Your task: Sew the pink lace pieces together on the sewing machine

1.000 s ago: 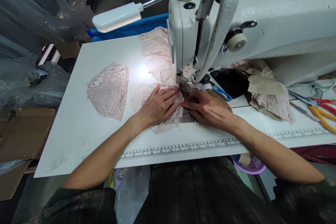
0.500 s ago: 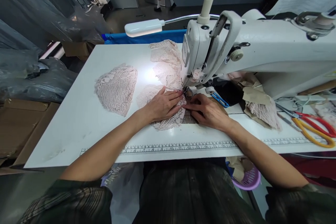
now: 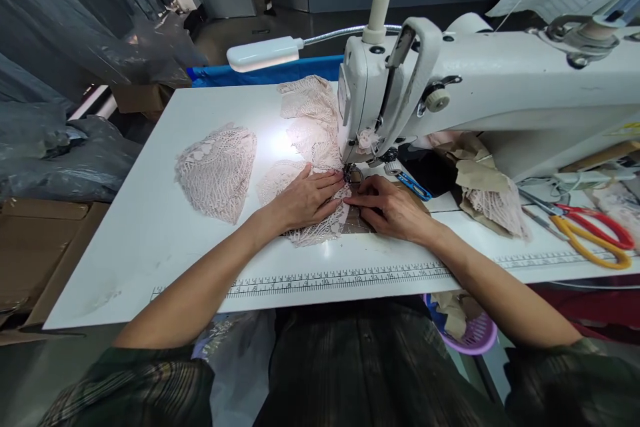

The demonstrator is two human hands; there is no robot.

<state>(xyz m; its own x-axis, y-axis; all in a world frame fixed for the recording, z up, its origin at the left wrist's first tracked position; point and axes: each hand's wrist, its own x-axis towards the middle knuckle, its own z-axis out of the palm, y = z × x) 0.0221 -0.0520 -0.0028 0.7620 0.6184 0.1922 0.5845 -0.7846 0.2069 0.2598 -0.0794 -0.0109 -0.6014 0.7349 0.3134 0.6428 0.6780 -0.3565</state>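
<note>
Under the sewing machine's head (image 3: 367, 90) lies a piece of pale pink lace (image 3: 317, 235), its edge close to the presser foot. My left hand (image 3: 306, 201) rests flat on this lace, fingers stretched toward the needle area. On the lace's right edge my right hand (image 3: 393, 209) touches down with its index finger extended; the other fingers curl beneath, and whether they pinch anything is hidden. More pink lace (image 3: 307, 107) runs along the left side of the machine head. A separate lace piece (image 3: 217, 173) lies on the left part of the white table (image 3: 135, 227).
A blue thread snipper (image 3: 414, 187) lies right of the needle area. Farther right are lace with beige fabric (image 3: 493, 200) and yellow- and red-handled scissors (image 3: 590, 240). A white lamp (image 3: 264, 53) lights the table; a printed ruler (image 3: 325, 280) follows its front edge. A person walks behind.
The camera view has tilted up and shifted, showing more of the machine and a person walking leftward in the background. Both hands stay in nearly the same place on the lace.
</note>
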